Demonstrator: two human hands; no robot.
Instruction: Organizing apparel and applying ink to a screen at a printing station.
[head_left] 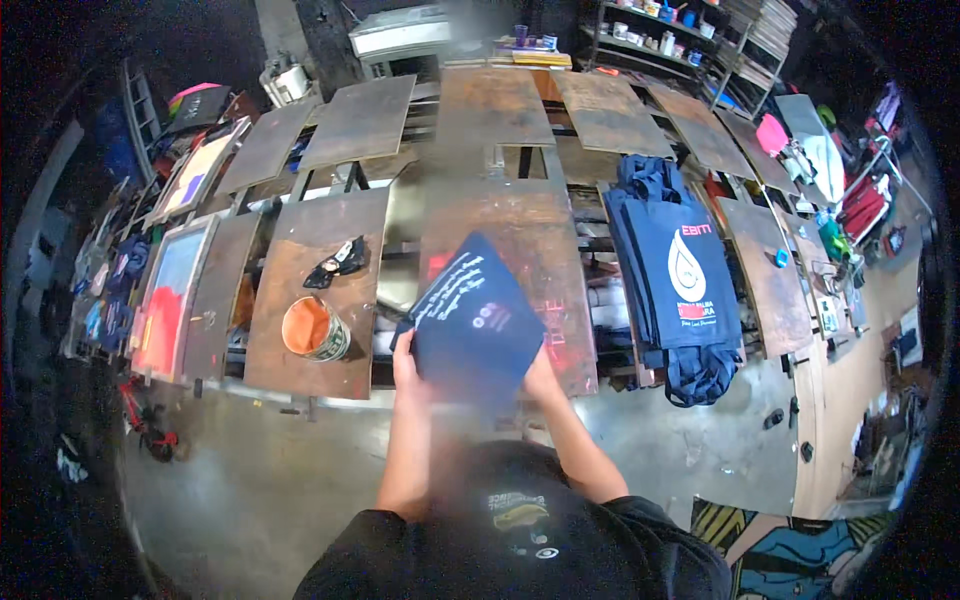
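A folded navy fabric piece [485, 320], printed with small white lettering and round marks, is held up before my chest. It looks like a tote bag, though blur smears its lower part. My left hand [405, 368] grips its left edge with the thumb along the side. On the opposite edge, my right hand [541, 372] is closed round the fabric, its fingers mostly hidden behind. Beneath the cloth lies a brown board [560, 290] with pink-red print marks. To the right, a stack of navy tote bags [675, 275] with a white drop print rests on another board.
On the board to the left stand an open tin [318, 330] with orange inside and a crumpled black item [337, 262]. Framed screens [172, 300] lean farther left. Shelves with pots [650, 40] stand at the back. A patterned cloth [790, 550] shows at lower right.
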